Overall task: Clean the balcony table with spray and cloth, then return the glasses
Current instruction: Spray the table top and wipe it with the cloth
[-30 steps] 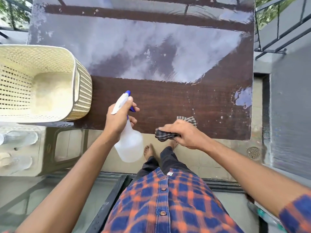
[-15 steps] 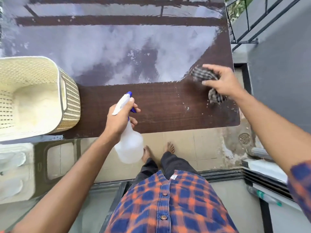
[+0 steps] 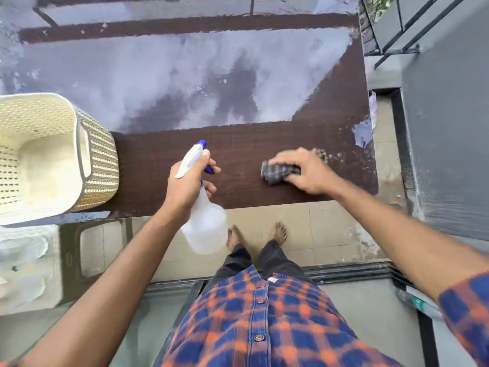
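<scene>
A cream woven plastic basket point(image 3: 98, 160) sits on the left end of the dark brown wood-grain table point(image 3: 238, 147). Over the table's near edge, the left hand point(image 3: 185, 186) grips a translucent white spray bottle point(image 3: 206, 226) with a blue trigger. Nearer the table's right end, the right hand point(image 3: 312, 176) presses a bunched grey checked cloth point(image 3: 280, 172) onto the top. Wiping seems to be the step in hand. Next, the cloth likely needs to reach the wet patch point(image 3: 363, 133) by the table's right edge.

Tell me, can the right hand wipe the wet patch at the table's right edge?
Probably yes: the right hand holds the cloth on the table near that patch, and nothing stands between them.
</scene>
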A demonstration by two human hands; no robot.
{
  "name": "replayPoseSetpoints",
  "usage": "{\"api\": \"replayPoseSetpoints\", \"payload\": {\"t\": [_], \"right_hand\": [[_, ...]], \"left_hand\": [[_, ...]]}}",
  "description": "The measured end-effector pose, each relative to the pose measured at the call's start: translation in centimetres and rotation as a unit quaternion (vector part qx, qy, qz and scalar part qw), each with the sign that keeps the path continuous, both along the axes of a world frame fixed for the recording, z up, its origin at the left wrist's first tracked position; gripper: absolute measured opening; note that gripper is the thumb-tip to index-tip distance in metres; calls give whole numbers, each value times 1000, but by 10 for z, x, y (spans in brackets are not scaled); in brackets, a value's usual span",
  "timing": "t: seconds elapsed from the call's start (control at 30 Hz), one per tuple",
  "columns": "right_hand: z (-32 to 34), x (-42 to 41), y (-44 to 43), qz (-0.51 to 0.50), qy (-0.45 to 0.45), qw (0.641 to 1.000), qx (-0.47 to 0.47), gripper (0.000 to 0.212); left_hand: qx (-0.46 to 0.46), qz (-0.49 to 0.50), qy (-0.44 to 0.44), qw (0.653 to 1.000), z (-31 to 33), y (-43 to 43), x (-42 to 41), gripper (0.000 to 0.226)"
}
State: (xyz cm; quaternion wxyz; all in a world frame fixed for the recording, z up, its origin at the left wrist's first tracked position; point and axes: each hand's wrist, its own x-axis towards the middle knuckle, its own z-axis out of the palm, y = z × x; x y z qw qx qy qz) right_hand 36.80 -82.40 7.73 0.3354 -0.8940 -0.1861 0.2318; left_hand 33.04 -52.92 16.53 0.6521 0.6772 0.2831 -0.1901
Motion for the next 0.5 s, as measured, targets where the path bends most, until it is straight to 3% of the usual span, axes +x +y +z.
{"api": "replayPoseSetpoints", "payload": {"t": [0.1,0.2,0.37,0.5], "right_hand": [[4,-52,-40,48,38,998,-21,45],[10,-71,-93,58,95,992,-61,51],[48,-20,-149,-108,181,977,25,54],[66,68,-155,-173,116,975,83,60]], "left_hand": [[1,-6,4,1000,0,-16,1,31],[-1,-14,4,1000,0,-36,5,32],[-2,-13,-1,1000,3,-68,11,32],[1,-6,-9,1000,8,-90,12,32]]}}
